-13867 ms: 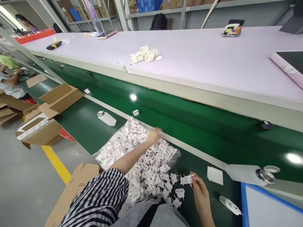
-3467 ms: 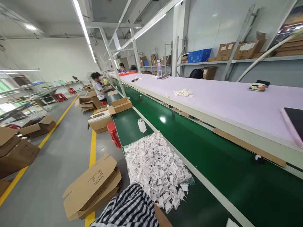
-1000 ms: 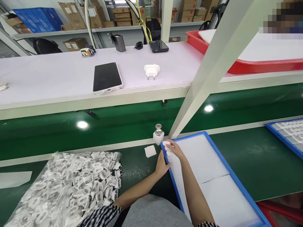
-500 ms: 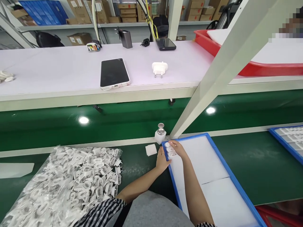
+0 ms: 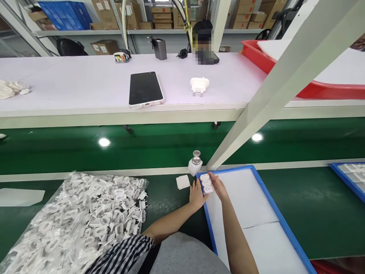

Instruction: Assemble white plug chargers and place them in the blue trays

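Observation:
Several white plastic charger housings stand in a short row in the upper left corner of a blue-rimmed tray lined with white sheets. My left hand lies over the tray's left edge, fingers spread, its thumb at the near end of the row. On the row's other side, my right hand has its fingers stretched out against the far housings. No housing is lifted in either hand. To my left, a large clear bag is heaped with similar loose white housings.
A white pump bottle and a white pad sit beyond the tray's corner. A slanting post rises behind it. The shelf above carries a phone, a white plug adapter and a red tray. Another blue-rimmed tray lies far right.
My right fingers have moved from on top of the housings to their right side, and the housings show more plainly. My left hand stays at the tray edge. The view has shifted slightly.

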Available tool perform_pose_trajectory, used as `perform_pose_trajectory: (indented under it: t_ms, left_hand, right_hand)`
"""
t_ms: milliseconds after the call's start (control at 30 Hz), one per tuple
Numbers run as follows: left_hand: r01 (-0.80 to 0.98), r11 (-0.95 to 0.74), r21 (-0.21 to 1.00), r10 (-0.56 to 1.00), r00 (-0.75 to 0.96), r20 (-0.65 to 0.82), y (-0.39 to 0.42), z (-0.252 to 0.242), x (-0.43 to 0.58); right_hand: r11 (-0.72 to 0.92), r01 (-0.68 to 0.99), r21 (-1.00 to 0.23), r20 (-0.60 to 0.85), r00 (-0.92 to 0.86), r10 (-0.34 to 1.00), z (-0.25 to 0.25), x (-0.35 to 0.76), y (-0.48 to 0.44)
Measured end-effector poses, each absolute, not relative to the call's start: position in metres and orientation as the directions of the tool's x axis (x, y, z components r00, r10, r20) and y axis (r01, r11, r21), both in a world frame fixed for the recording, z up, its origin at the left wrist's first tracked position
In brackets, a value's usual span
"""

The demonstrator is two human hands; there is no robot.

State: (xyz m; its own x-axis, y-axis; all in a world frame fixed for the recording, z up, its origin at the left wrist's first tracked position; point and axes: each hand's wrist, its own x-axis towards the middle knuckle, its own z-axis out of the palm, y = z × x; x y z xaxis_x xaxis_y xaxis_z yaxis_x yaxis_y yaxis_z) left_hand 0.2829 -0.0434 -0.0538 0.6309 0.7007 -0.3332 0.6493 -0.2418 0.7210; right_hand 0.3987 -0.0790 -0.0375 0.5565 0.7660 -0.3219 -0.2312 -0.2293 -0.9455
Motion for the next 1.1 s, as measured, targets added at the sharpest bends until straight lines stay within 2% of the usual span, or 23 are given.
perform_pose_trajectory:
  t_ms: [267,567,667,733,800,900,967,1100]
  left_hand:
    - [0.616,-0.164,0.771,0.732,0.6,-0.323,-0.063,-0.064,0.283]
    - [0.53,-0.178,0.829,0.648,0.697,-0.307,-0.062,-0.058,0.31]
    - [0.508,-0.21,0.835,0.591,0.746,-0.306,-0.055,-0.046,0.294]
    - [0.491,-0.208,0.846,0.654,0.713,-0.253,-0.046,-0.037,0.276]
    - [0.479,-0.182,0.859,0.809,0.569,-0.146,-0.032,-0.026,0.261]
    - [0.447,-0.165,0.879,0.935,0.354,-0.005,-0.001,-0.007,0.259]
    - [0.439,-0.173,0.882,0.914,0.405,-0.022,0.021,0.004,0.268]
    - [0.479,-0.163,0.863,0.832,0.536,-0.141,0.041,0.026,0.275]
  right_hand:
    - [-0.158,-0.293,-0.943,-0.324,0.696,0.641,-0.053,0.37,-0.082]
    - [-0.248,-0.21,-0.946,-0.303,0.843,0.444,-0.046,0.394,-0.093]
    - [-0.283,-0.141,-0.949,-0.243,0.897,0.368,-0.036,0.397,-0.109]
    - [-0.303,-0.076,-0.95,-0.174,0.934,0.312,-0.026,0.391,-0.116]
    - [-0.309,-0.007,-0.951,-0.117,0.934,0.339,-0.013,0.381,-0.111]
    - [-0.262,0.111,-0.959,-0.049,0.841,0.538,0.008,0.367,-0.072]
    - [-0.226,0.196,-0.954,-0.008,0.738,0.675,0.021,0.363,-0.035]
    - [-0.217,0.245,-0.945,-0.005,0.653,0.757,0.049,0.361,0.007]
